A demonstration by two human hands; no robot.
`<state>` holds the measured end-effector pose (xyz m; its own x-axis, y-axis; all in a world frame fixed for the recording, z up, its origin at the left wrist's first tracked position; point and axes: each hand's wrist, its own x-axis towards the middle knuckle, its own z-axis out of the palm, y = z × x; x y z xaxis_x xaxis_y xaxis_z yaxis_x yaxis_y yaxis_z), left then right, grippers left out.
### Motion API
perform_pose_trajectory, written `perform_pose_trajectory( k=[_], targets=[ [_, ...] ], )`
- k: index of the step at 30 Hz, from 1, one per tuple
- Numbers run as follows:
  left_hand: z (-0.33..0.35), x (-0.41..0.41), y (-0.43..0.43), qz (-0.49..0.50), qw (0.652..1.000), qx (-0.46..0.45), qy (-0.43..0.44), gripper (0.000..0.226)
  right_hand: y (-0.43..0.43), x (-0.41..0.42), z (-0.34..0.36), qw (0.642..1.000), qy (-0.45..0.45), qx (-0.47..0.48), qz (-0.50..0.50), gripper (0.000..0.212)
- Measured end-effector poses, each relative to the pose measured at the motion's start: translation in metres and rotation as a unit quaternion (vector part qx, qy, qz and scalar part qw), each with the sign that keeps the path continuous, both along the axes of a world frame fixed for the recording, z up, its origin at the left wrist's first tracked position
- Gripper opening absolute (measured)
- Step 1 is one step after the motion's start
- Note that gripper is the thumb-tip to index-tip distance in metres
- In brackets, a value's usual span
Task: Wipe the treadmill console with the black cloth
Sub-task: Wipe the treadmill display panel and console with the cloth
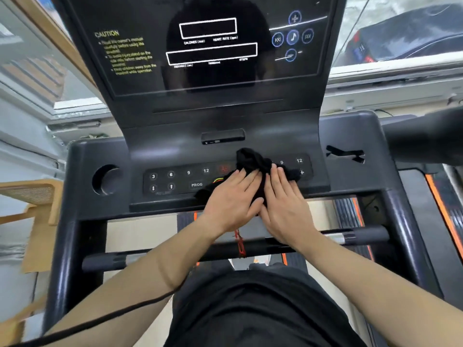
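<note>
Nearest the camera, a horizontal handlebar [350,237] crossed in front of the treadmill console [175,151]. Above it, the left hand [231,201] and the right hand [285,209] lay side by side, fingers extended and close together, palms pressed flat on the black cloth [253,162]. The bunched cloth sat on the button panel [172,180] toward its right end, covering the middle keys. A round cup holder [106,179] sat near the console's left edge. Farther back rose the dark display screen [215,46].

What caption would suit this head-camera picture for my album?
Both hands, left hand and right hand, press a black cloth flat onto the treadmill console button panel.
</note>
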<state>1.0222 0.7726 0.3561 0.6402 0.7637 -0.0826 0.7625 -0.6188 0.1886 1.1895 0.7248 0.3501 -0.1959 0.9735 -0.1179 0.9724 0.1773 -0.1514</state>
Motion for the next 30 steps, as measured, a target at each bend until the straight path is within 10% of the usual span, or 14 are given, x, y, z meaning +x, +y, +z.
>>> perform_pose_trajectory(
  k=[13, 30],
  targets=[
    [-0.001, -0.139, -0.033, 0.136, 0.978, 0.154, -0.016, 0.049, 0.024, -0.156, -0.005, 0.994, 0.013, 0.002, 0.109, 0.068],
    [-0.033, -0.005, -0.030, -0.009, 0.988, 0.149, -0.046, 0.051, -0.021, -0.005, -0.011, 0.996, -0.069, 0.046, -0.035, 0.068]
  ],
)
